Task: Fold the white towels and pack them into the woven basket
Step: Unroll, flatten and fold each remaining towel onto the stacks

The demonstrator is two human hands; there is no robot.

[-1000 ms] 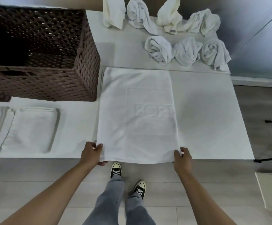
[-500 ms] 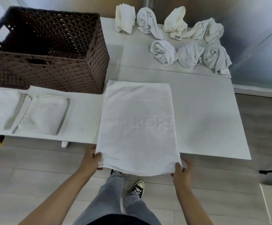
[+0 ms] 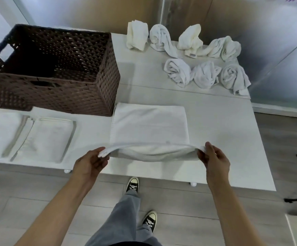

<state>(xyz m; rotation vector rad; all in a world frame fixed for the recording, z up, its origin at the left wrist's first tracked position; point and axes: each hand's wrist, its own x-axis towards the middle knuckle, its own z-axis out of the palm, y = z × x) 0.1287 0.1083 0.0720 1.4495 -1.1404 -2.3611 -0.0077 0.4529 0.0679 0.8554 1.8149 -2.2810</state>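
step: halving white towel (image 3: 149, 125) | left hand (image 3: 89, 163) and right hand (image 3: 213, 158) fingers pinched near corners, lifted | advice: carry toward 12 o'clock, align edges, then flatten on surface (image 3: 220, 132)

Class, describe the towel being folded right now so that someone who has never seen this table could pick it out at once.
Start at the brown woven basket on the white table. Just right of the basket's near corner lies a flat white towel. Unlike the folded towels to its left and the rolled ones at the back, its near edge is lifted by the left hand and right hand.
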